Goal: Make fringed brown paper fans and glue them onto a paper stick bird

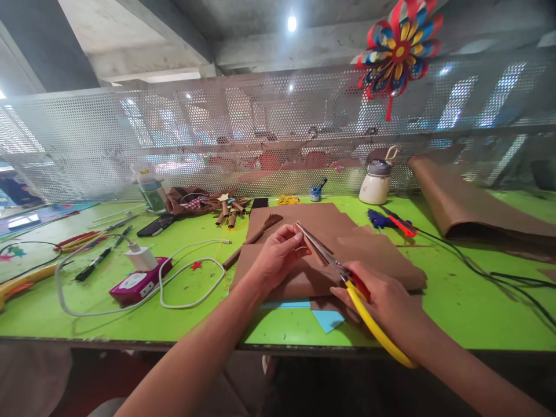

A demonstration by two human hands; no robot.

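Pinched in my left hand (282,255) is a small strip of brown paper (319,253), which looks rolled or folded. My right hand (377,289) grips a pair of scissors (367,318) with yellow and red handles. The scissor blades lie along the brown strip, pointing up toward my left fingers; whether they are cutting into it I cannot tell. Beneath both hands are stacked brown paper sheets (360,243), with a light blue paper piece (328,319) at the front. A brown paper roll with a fringed end (264,227) lies just beyond my left hand.
A purple power socket (141,284) with a white charger and looping cable lies left. At the back are a phone (156,225), paper rolls (231,215) and a white flask (376,180). A blue glue gun (382,220) and a large curled brown sheet (469,202) lie right.
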